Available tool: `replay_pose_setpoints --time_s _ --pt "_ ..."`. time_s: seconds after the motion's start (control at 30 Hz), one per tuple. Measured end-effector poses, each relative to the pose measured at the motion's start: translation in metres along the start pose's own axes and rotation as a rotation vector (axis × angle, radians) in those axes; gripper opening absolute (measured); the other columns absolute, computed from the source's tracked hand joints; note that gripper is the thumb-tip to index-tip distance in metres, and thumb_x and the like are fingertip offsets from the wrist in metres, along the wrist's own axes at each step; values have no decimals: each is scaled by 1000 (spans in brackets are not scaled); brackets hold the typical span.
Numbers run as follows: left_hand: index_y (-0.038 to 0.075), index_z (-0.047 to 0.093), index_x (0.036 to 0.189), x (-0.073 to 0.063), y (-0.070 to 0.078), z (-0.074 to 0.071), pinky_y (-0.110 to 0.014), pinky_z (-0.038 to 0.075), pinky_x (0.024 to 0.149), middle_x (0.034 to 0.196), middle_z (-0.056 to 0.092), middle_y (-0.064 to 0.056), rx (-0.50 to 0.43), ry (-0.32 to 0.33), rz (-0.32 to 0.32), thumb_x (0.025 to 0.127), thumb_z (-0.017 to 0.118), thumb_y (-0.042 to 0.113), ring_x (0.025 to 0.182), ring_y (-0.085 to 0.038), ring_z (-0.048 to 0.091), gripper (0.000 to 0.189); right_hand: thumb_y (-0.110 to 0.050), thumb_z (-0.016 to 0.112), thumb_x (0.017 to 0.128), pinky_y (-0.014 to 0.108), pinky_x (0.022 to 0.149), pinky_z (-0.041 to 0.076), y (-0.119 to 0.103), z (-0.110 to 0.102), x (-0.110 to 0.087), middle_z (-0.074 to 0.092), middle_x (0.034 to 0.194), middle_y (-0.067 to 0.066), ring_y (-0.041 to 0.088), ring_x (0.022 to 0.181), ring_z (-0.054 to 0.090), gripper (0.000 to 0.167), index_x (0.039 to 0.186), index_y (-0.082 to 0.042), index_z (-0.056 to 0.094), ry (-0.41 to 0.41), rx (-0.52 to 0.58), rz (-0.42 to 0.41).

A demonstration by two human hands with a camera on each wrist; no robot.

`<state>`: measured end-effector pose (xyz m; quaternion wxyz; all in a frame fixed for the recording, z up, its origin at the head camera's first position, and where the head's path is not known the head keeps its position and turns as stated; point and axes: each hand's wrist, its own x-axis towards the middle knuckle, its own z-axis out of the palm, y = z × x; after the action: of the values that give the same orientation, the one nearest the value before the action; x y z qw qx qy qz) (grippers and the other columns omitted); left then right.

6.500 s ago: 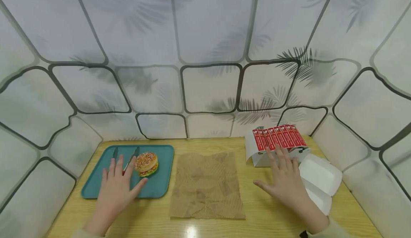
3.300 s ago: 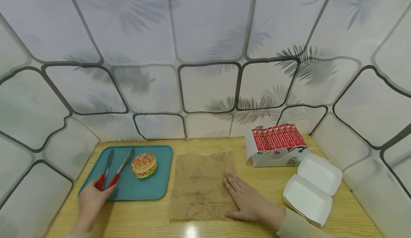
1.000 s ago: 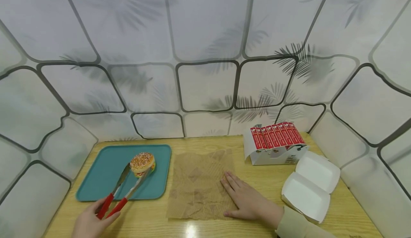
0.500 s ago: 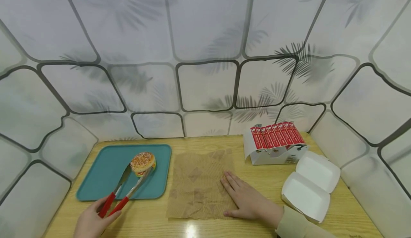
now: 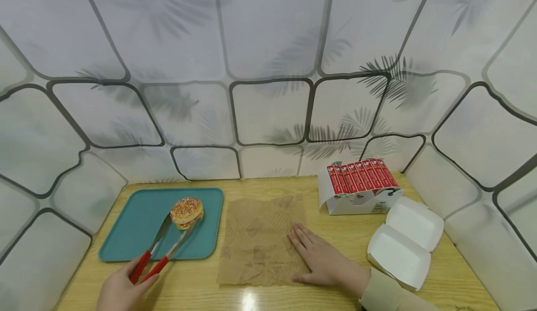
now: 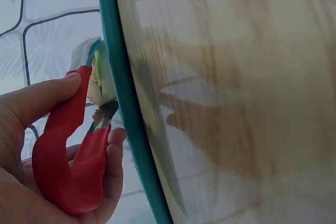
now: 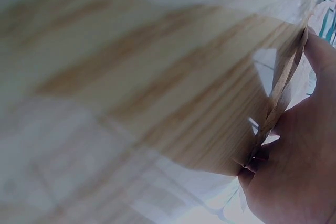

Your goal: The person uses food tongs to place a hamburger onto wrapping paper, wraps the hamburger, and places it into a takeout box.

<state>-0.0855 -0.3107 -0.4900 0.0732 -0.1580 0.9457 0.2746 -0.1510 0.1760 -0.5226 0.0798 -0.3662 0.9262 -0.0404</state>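
My left hand (image 5: 123,288) grips red-handled metal tongs (image 5: 157,267) at the front left of the teal tray (image 5: 126,236). The tongs' two arms reach either side of a sesame-topped burger (image 5: 186,212), which sits on the tray's right half. Seen from the left wrist, thumb and fingers wrap the red grip (image 6: 63,166), and the burger (image 6: 105,80) shows beyond, between the tong tips. My right hand (image 5: 319,259) lies flat with straight fingers on the right edge of a brown paper sheet (image 5: 256,241); the right wrist view shows it (image 7: 296,156) at the paper's edge.
An open white clamshell box (image 5: 400,255) lies at the right. Behind it stands a white carton (image 5: 356,204) holding several red packets (image 5: 362,178) in a row. A patterned wall (image 5: 268,115) encloses the back and sides of the wooden table (image 5: 272,299).
Since the oldest frame, my left hand has picked up the tongs from the tray and brought them around the burger. My right hand has come down onto the paper. Over the last second, almost nothing moves.
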Motion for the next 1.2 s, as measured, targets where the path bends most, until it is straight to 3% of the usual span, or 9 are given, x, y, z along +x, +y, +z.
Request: replay_pose_setpoints --time_s 0.13,0.23,0.6,0.83,1.03,1.2 --pt "-21 53 140 -2 2 1 -30 44 59 77 71 -7 10 10 13 85 88 40 68 -20 57 89 -81 46 97 54 127 40 1 0 0 18 176 25 40 164 22 108 167 -2 27 -2 5 1" --pt "-21 54 140 -4 2 2 -30 44 58 75 70 -4 17 14 20 87 87 40 66 -20 57 87 -81 46 97 54 127 40 0 0 0 19 176 25 40 164 22 108 167 -1 27 -2 5 2" --pt "-20 52 142 -5 6 5 -31 43 57 74 72 -4 13 12 22 91 83 41 63 -19 55 86 -81 47 97 55 126 41 -1 -1 -2 22 174 28 44 162 26 108 165 1 30 31 3 -19" --pt "-17 54 143 -7 13 5 -34 52 57 79 76 -11 0 24 45 89 86 38 67 -20 65 83 -81 46 97 55 126 42 2 2 -1 18 176 25 41 163 23 107 168 -3 27 6 25 -5" --pt "-16 54 144 -7 19 7 -31 48 55 72 71 -5 -12 32 52 88 86 39 64 -19 59 85 -82 45 97 54 127 41 2 4 0 17 177 23 39 164 22 107 168 -4 26 -1 13 2" --pt "-16 55 143 -4 26 9 -31 48 54 77 74 -9 -27 41 64 86 88 39 64 -19 60 86 -82 44 97 54 127 41 4 6 1 17 177 23 39 164 22 107 169 -5 25 1 14 0"
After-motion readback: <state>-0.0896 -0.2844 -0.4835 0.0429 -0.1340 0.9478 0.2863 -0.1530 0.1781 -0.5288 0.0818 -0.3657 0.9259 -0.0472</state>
